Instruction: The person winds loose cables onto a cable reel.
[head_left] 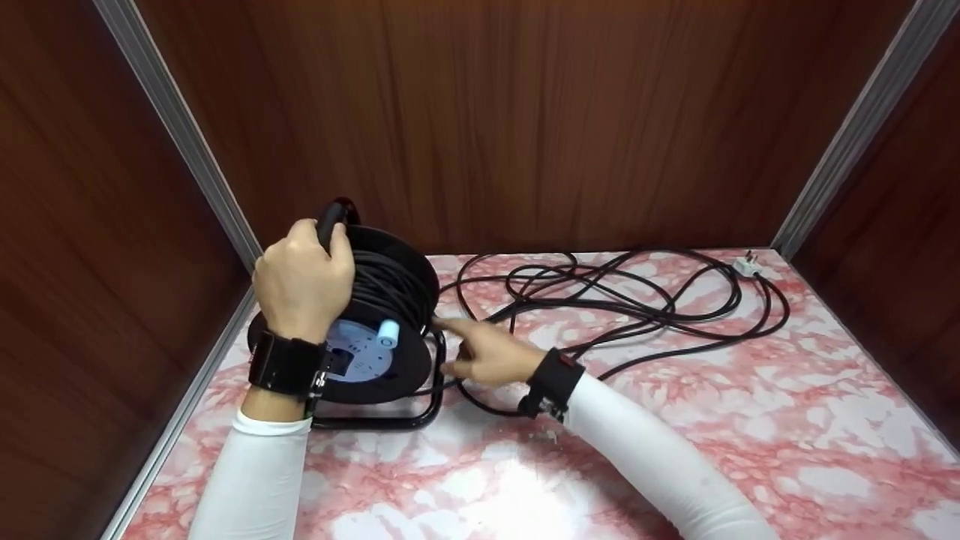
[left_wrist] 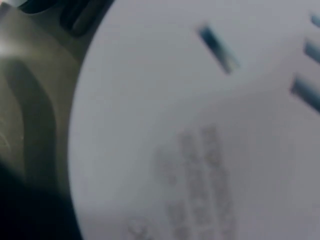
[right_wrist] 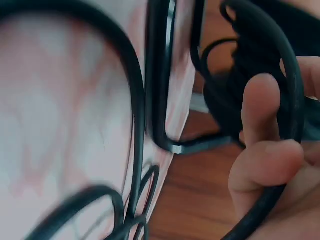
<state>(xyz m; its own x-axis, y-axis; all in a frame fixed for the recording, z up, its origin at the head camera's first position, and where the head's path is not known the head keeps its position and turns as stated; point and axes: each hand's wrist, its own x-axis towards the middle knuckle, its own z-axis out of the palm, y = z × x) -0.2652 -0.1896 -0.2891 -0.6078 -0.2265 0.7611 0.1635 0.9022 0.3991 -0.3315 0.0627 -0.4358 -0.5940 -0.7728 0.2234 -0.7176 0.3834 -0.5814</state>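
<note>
A black cable reel [head_left: 414, 366] stands at the left on its tubular frame [head_left: 375, 424], with black cable wound on its drum. My left hand [head_left: 304, 281] grips the reel's top handle [head_left: 330, 223] from above. On the reel's near side are a round blue socket plate [head_left: 371, 360] and a light blue knob [head_left: 388, 334]; the left wrist view shows a pale face [left_wrist: 125, 115] with slots and blurred print. Beside the drum's right edge, my right hand [head_left: 491, 352] holds the black cable [right_wrist: 296, 102], a finger curled over it, index finger pointing at the windings.
Loose loops of cable [head_left: 600, 304] spread over the red-and-white marbled table [head_left: 480, 472] to the right. They end at a white plug [head_left: 746, 265] near the back right corner. Brown wood-look panels [head_left: 510, 127] with grey metal edges enclose the back and sides.
</note>
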